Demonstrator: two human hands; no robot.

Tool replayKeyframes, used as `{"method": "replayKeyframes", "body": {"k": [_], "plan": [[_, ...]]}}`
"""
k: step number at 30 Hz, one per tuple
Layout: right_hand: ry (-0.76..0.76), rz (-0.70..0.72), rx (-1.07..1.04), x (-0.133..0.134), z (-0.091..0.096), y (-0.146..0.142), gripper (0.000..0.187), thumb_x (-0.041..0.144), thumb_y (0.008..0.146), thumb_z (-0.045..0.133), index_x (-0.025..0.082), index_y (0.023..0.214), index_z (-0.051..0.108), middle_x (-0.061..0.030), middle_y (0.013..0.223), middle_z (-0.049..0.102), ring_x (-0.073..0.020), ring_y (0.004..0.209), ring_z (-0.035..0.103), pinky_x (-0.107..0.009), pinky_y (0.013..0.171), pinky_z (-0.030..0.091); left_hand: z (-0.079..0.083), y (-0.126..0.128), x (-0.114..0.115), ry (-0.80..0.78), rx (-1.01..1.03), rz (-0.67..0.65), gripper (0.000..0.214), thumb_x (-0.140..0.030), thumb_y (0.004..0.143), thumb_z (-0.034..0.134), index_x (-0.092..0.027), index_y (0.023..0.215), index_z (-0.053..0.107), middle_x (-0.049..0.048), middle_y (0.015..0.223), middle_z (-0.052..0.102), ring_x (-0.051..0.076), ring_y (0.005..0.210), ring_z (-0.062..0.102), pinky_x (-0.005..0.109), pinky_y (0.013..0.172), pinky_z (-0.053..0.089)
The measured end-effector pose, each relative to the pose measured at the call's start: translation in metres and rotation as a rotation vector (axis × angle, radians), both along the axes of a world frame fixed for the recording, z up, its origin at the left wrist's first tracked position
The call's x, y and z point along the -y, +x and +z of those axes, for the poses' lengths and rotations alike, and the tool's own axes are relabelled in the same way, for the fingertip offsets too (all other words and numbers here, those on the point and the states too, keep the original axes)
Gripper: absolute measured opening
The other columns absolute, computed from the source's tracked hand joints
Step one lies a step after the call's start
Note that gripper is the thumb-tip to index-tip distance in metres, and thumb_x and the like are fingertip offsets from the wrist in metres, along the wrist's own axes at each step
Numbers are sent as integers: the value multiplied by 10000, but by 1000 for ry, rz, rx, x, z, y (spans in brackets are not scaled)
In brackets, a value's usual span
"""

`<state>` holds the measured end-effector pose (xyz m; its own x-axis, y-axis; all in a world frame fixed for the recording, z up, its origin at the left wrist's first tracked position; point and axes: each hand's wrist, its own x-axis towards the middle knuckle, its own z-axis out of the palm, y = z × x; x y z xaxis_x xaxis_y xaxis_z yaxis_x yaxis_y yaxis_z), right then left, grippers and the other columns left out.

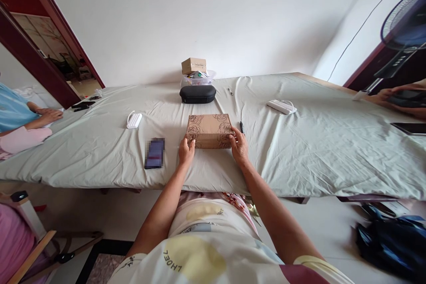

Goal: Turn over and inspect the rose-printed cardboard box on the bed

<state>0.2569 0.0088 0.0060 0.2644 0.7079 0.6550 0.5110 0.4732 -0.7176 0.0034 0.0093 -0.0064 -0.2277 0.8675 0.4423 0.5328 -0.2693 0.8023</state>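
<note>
A brown cardboard box (209, 129) printed with rose outlines lies closed on the cloth-covered table (299, 142) right in front of me. My left hand (186, 150) grips its near left corner with fingers curled on it. My right hand (238, 144) holds the near right corner the same way. The box rests flat on the cloth.
A phone (155, 153) lies left of the box, a dark pen (242, 127) right of it. Behind are a black oval case (197, 93), a clear tub (198, 79) with a small carton on top, and two white items (134, 120) (281, 106). Other people's hands (49, 116) (382, 94) rest at both table ends.
</note>
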Motion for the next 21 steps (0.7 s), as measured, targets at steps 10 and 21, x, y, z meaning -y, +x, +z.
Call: {"method": "replayKeyframes", "body": {"k": [10, 21], "plan": [[-251, -10, 77, -6, -16, 3, 640, 626, 833, 696, 214, 1319, 636, -101, 1109, 644, -233, 857, 655, -465, 845, 595, 21, 15, 15, -285, -138, 68, 707, -344, 887, 765, -113, 1475, 448, 232, 1470, 629, 328, 1383, 614, 378, 1119, 489], [-368, -21, 271, -4, -18, 4, 770, 330, 831, 673, 243, 1558, 434, -126, 1209, 678, -289, 1006, 679, -504, 944, 574, 29, 16, 19, -318, -141, 86, 783, -245, 897, 766, -103, 1568, 389, 231, 1473, 638, 309, 1351, 649, 343, 1085, 499]]}}
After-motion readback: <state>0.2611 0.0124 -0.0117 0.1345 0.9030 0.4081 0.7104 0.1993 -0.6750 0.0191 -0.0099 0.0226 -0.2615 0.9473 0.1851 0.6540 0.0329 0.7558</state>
